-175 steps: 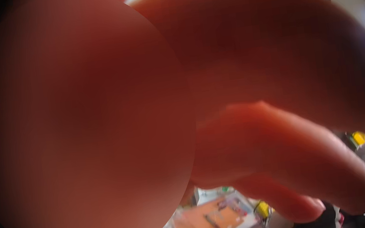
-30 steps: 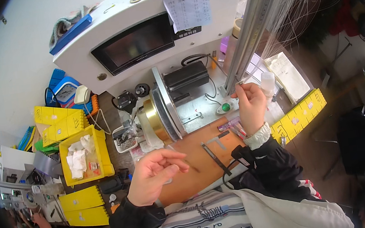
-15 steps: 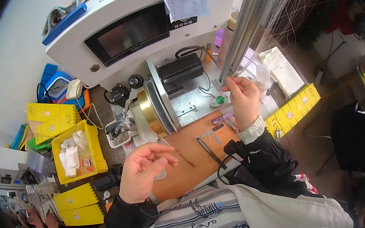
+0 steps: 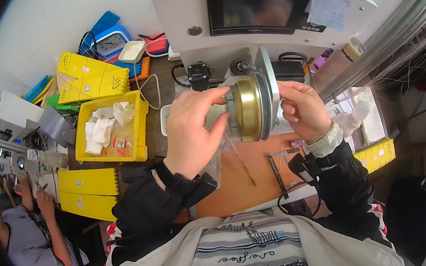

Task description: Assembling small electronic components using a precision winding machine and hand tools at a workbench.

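A brass drum (image 4: 248, 108) with a dark rim sits on a machine's spindle against an upright metal plate (image 4: 270, 79). On the drum's left, my left hand (image 4: 191, 130) is open, thumb and forefinger apart around the pale end piece; I cannot tell whether they touch it. My right hand (image 4: 304, 113) is on the other side of the plate. Its fingers are bent and drawn together by the plate's edge, and anything between them is too fine or hidden to make out.
A yellow bin (image 4: 140, 129) with white crumpled pieces stands left, yellow toothed boards (image 4: 93, 84) behind it. A screen (image 4: 256, 11) is above the machine. Fine pale strands hang by a metal column (image 4: 372, 36) at right. A small square (image 4: 281, 161) lies on the brown bench top (image 4: 232, 195).
The view has swung, so the machine appears farther right. My left hand has moved up to the brass drum's left end. My right hand has come from the column's foot to the metal plate.
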Motion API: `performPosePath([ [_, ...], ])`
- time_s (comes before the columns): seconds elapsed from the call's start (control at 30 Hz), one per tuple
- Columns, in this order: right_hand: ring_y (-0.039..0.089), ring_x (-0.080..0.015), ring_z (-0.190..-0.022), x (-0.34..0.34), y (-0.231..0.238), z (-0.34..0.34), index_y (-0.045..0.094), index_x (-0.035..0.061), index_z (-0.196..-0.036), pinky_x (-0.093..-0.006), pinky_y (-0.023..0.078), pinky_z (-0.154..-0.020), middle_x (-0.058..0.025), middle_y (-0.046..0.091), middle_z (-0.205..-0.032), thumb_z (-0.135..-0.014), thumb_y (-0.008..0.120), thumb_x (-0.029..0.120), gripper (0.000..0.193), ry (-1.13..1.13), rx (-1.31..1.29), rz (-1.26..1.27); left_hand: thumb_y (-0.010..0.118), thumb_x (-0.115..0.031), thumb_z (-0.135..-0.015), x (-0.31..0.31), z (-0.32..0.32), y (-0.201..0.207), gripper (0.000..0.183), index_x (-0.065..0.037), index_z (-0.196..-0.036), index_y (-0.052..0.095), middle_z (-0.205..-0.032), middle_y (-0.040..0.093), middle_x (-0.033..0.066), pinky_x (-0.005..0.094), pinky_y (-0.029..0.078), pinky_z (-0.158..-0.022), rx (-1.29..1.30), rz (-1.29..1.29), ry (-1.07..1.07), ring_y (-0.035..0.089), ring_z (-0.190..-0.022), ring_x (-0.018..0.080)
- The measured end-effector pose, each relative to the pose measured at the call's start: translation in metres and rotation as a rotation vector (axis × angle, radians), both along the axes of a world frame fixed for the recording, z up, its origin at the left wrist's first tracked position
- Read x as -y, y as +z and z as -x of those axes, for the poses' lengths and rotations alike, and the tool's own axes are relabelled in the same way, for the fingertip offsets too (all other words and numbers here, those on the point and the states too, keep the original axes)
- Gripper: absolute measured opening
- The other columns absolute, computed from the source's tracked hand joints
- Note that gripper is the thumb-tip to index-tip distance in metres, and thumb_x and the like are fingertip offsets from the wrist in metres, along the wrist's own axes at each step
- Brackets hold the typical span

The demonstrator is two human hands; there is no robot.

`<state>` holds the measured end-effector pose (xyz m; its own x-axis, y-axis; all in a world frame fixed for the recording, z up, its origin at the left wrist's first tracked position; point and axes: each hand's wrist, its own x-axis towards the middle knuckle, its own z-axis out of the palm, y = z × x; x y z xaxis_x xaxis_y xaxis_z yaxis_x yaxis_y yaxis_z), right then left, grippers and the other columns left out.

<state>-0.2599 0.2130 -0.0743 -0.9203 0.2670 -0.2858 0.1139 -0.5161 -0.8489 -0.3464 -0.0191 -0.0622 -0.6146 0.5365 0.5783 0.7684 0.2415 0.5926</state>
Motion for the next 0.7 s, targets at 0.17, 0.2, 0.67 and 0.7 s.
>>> performPosePath([
  [0.17, 0.047, -0.0021, -0.047, 0.006, -0.010, -0.006, 0.068, -0.0011, -0.100, -0.0170, 0.031, -0.040, -0.0006, 0.066, -0.080, -0.095, 0.065, 0.011, 0.013, 0.071, 0.022, -0.005, 0.079, -0.002, -0.068, -0.007, 0.006, -0.010, 0.063, -0.013, -0.127, 0.061, -0.090, 0.073, -0.0038, 0.0354, 0.042, -0.085, -0.161, 0.023, 0.036, 0.060, -0.088, 0.0215],
  [0.2, 0.047, -0.0020, -0.045, 0.007, -0.013, -0.007, 0.068, -0.0011, -0.099, -0.0164, 0.030, -0.039, -0.0008, 0.066, -0.079, -0.094, 0.064, 0.009, 0.012, 0.103, 0.060, -0.009, 0.080, -0.003, -0.066, -0.009, 0.007, -0.010, 0.067, -0.013, -0.129, 0.060, -0.090, 0.073, -0.0042, 0.0351, 0.041, -0.085, -0.175, 0.000, 0.035, 0.060, -0.087, 0.0212],
  [0.67, 0.042, 0.0019, -0.043, 0.003, -0.032, 0.031, 0.069, -0.0002, -0.100, -0.0161, 0.029, -0.040, 0.0027, 0.062, -0.064, -0.086, 0.066, 0.000, 0.015, 0.395, -0.170, -0.137, 0.077, -0.004, -0.067, -0.031, 0.010, -0.012, 0.081, -0.020, -0.143, 0.053, -0.070, 0.058, -0.0012, 0.0338, 0.043, -0.074, -0.270, 0.045, 0.022, 0.054, -0.065, 0.0186],
  [0.7, 0.041, 0.0017, -0.042, 0.004, -0.033, 0.031, 0.070, 0.0006, -0.100, -0.0162, 0.029, -0.041, 0.0043, 0.060, -0.062, -0.086, 0.067, 0.001, 0.015, 0.389, -0.157, -0.119, 0.076, -0.001, -0.069, -0.029, 0.012, -0.013, 0.079, -0.021, -0.142, 0.055, -0.075, 0.063, 0.0019, 0.0333, 0.044, -0.077, -0.218, 0.048, 0.001, 0.056, -0.065, 0.0199],
])
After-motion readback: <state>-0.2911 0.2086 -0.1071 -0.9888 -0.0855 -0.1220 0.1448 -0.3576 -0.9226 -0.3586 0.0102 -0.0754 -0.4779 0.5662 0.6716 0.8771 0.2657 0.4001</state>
